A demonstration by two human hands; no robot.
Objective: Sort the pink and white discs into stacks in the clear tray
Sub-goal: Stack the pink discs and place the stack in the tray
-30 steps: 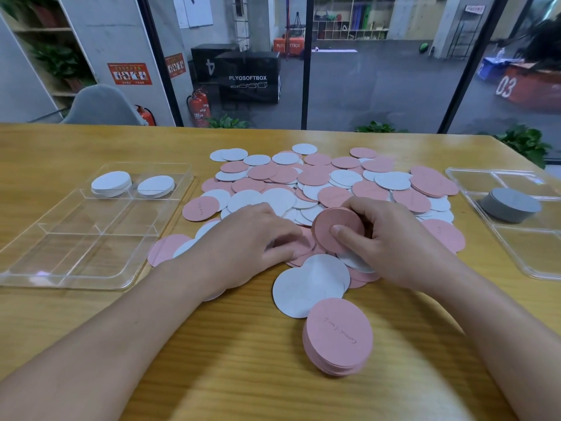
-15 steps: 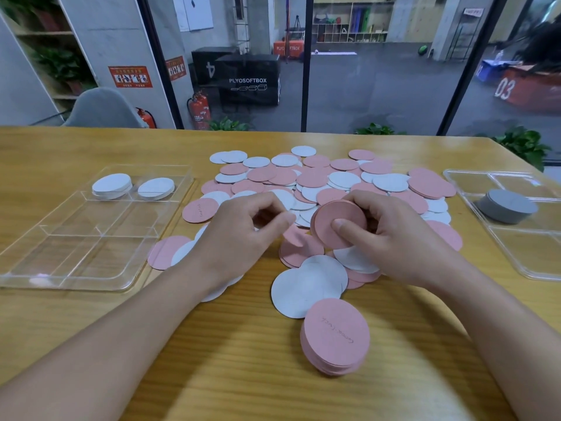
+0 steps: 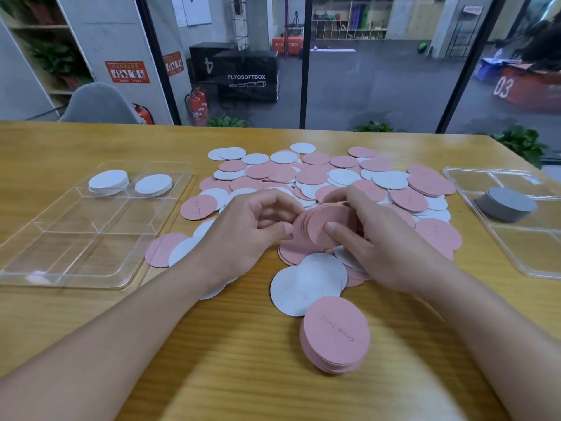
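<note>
Thin, flat, round pink discs (image 3: 329, 227): right hand (image 3: 382, 238) fingers pinch a bunch; left hand (image 3: 246, 235) fingers curl onto its edge.

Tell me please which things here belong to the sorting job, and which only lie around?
Belong: loose disc pile; pink bundle held by the right hand; left hand; near pink stack; clear tray with white stacks.

Lying about: right tray; grey stack.

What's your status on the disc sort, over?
Right hand grips a small pink stack, left hand steadying its edge. Clear tray holds two white stacks only. Pink pile waits near edge. Nothing blocking.
</note>
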